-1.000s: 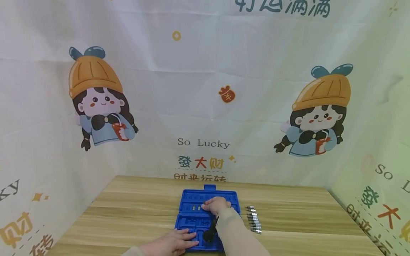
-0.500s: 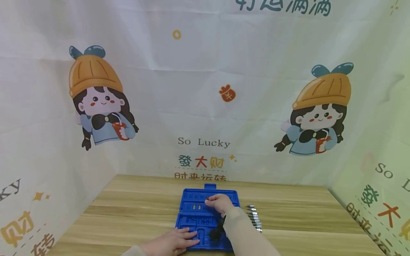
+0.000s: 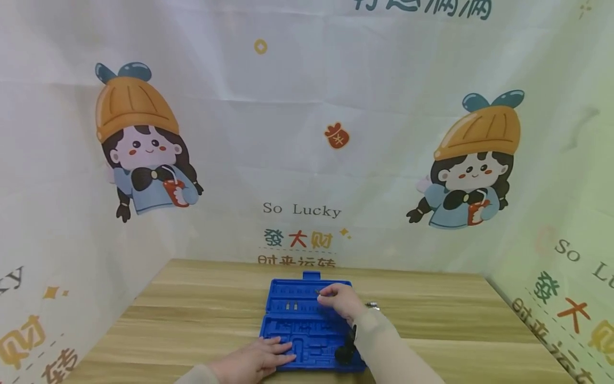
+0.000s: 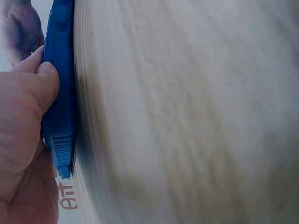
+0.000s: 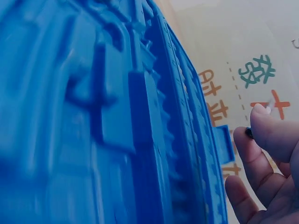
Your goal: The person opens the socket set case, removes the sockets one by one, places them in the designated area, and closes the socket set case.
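Note:
A blue plastic tool case (image 3: 316, 318) lies unfolded on the table, its moulded slots facing up. My left hand (image 3: 259, 356) rests on the near left corner of the case, fingers spread over it; in the left wrist view the thumb (image 4: 44, 77) lies along the case's edge. Above the far half, my right hand (image 3: 341, 300) pinches a small dark-tipped bit (image 5: 249, 133) between thumb and forefinger. Two small bits (image 3: 291, 306) stand side by side in the far half. Most of the pinched bit is hidden by the fingers.
Small metal bit sockets (image 3: 372, 305) lie on the wooden table (image 3: 431, 314) to the right of the case, mostly hidden behind the right forearm. A printed cloth backdrop (image 3: 216, 160) hangs behind the table and at both sides.
My right hand has moved right and slightly farther back from beside the two standing bits, carrying the pinched bit. Its sleeve now covers most of the sockets. My left hand stays on the case.

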{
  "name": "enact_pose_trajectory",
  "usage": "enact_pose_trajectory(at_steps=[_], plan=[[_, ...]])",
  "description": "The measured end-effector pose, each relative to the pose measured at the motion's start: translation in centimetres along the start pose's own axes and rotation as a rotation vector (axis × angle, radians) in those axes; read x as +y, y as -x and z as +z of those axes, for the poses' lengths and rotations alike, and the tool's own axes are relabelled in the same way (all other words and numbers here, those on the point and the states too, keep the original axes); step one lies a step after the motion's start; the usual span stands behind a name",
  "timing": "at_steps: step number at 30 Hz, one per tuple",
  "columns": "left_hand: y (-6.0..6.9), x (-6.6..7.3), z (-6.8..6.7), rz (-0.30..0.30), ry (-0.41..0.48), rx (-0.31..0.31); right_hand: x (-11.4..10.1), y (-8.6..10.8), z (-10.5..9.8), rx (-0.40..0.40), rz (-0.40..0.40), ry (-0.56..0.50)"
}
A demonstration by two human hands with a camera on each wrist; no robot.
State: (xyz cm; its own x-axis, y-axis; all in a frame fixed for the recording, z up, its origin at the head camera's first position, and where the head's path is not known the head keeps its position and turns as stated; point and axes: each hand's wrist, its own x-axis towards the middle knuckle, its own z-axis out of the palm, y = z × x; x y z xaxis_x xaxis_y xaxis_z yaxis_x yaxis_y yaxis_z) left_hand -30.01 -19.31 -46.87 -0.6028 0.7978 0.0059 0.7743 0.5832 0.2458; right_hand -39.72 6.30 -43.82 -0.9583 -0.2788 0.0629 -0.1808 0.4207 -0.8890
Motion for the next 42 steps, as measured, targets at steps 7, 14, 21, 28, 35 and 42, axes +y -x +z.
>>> enact_pose_trajectory(at_steps=[7,14,21,28,35,42], plan=[[0.0,0.2,0.0,-0.026,0.004,-0.019,1.2,1.8,-3.0,-0.034,-0.045,0.025],[0.1,0.1,0.1,-0.003,0.014,-0.017,2.9,3.5,-5.9,-0.053,-0.016,0.006],[0.2,-0.5,0.4,0.001,0.049,-0.014,4.1,5.2,-7.8,-0.013,0.053,0.042],[0.3,0.4,-0.1,-0.046,0.035,-0.003,5.2,7.0,-8.9,-0.008,0.033,0.097],[0.2,0.6,-0.2,-0.087,0.059,-0.011,6.7,8.2,-9.0,0.071,-0.012,0.235],[0.1,0.8,-0.1,-0.091,0.069,-0.011,7.1,9.3,-8.8,0.123,0.025,0.324]])
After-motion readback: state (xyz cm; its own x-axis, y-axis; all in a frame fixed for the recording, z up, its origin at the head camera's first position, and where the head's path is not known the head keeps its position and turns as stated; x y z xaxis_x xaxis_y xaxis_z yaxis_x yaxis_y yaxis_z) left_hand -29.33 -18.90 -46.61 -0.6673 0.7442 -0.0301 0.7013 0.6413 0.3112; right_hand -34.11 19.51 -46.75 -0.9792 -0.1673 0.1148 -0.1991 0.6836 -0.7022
